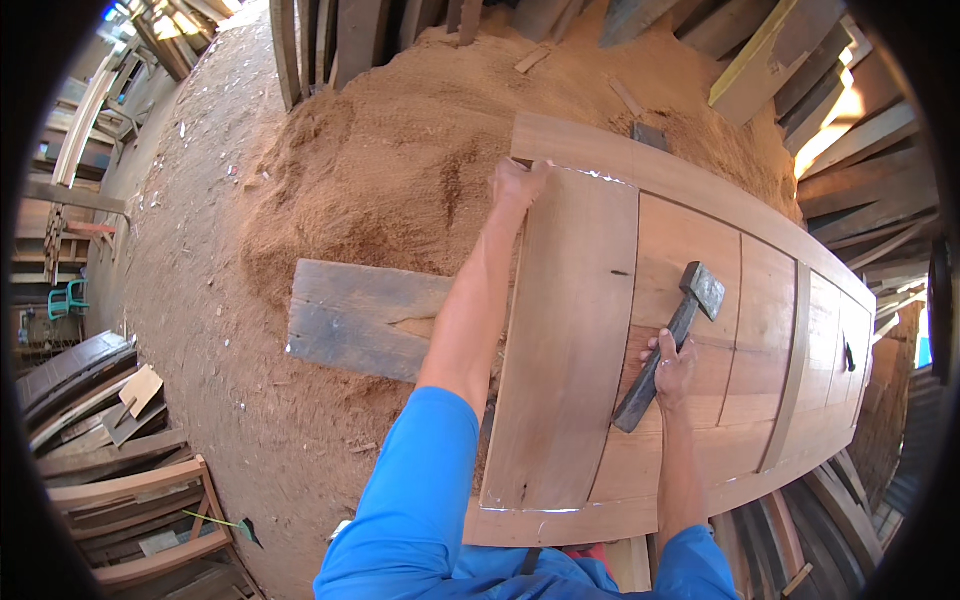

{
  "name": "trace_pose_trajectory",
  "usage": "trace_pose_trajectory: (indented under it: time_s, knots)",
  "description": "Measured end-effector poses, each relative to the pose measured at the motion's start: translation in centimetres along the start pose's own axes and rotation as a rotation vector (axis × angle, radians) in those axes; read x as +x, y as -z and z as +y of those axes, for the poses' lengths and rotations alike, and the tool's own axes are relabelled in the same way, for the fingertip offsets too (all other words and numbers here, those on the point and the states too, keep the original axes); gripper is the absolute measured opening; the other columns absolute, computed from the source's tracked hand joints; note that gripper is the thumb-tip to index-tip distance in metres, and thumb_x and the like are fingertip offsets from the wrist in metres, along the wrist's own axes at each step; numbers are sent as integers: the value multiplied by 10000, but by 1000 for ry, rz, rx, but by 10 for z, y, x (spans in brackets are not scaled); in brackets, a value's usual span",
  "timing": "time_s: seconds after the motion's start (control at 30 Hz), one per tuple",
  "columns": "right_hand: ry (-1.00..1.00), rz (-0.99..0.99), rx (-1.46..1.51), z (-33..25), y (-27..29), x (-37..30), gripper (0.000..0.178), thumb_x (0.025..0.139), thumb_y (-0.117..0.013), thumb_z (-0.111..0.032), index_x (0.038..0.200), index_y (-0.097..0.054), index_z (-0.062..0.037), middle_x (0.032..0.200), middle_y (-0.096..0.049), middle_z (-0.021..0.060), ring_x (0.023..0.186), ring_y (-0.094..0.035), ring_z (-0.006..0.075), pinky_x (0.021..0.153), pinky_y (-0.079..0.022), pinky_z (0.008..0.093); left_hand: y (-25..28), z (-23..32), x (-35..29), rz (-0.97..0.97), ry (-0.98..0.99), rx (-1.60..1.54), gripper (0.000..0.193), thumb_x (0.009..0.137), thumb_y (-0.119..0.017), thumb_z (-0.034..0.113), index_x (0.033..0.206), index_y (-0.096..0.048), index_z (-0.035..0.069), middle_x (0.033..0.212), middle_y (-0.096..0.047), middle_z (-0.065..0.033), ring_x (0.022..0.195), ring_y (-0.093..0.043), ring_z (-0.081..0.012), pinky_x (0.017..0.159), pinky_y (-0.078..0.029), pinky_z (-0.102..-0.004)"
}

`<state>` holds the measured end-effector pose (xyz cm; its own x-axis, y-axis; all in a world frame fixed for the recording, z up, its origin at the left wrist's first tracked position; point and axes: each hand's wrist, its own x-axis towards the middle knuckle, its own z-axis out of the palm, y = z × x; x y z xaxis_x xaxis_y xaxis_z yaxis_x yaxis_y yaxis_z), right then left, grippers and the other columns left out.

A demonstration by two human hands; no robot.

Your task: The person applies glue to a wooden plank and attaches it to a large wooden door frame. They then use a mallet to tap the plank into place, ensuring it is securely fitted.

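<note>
From my end, I see the wooden door panel (pixel 765 340) lying flat in front of me, spanning the middle and right of the view, beside a heap of sawdust (pixel 380 170) and a dark plank (pixel 360 315). My left hand (pixel 522 184) rests at the far corner of the wide end board (pixel 570 340); its fingers are partly hidden, so I cannot tell whether that grip is wide or narrow. My right hand (pixel 676 368) has its grip closed around the handle of a hammer (pixel 684 318), held above the panel with the head pointing away from me.

I judge the assembly to be well advanced: the inset boards sit between the far rail (pixel 690 187) and the near rail (pixel 600 525), the crosspiece (pixel 786 370) is in place, and the end board lies between both rails. White lines show at the end board's two joints, perhaps glue. What seems left is tightening that end and cleaning the seams; I cannot tell how tight the joints are.
</note>
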<state>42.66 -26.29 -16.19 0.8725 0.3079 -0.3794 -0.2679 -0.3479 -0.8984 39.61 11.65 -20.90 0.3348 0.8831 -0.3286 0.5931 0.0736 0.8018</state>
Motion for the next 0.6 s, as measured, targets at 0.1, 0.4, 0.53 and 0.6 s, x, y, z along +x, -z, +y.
trace_pose_trajectory:
  time_s: [0.1,0.4,0.53,0.6]
  knots:
    - [-77,-4,32,-5,3,1,188,989,-582,-204,988,-511,-30,773,-609,69,560,-619,162,458,-489,295,-20,-8,11,64,50,-57,408,807,-751,389,882,-682,-7,889,-724,-185,865,-696,-297,808,-537,-407]
    - [-85,29,112,0,6,6,199,994,-571,-204,1035,-486,-29,781,-615,76,545,-621,178,452,-485,308,10,-20,-1,-43,342,-750,372,953,-582,316,1093,-617,-28,985,-699,-195,877,-690,-300,819,-531,-430]
    - [-81,19,137,0,12,11,170,985,-567,-180,990,-502,-23,755,-611,75,541,-615,173,449,-481,308,18,-44,-75,92,-126,42,465,974,-519,345,1211,-535,-55,1123,-626,-328,1038,-625,-457,922,-481,-530]
    - [-82,-16,114,0,16,19,157,974,-571,-165,963,-510,-22,734,-605,73,539,-613,167,451,-478,309,10,-62,-110,32,-239,223,542,979,-486,363,1331,-455,-48,1104,-627,-365,1079,-606,-500,933,-465,-564]
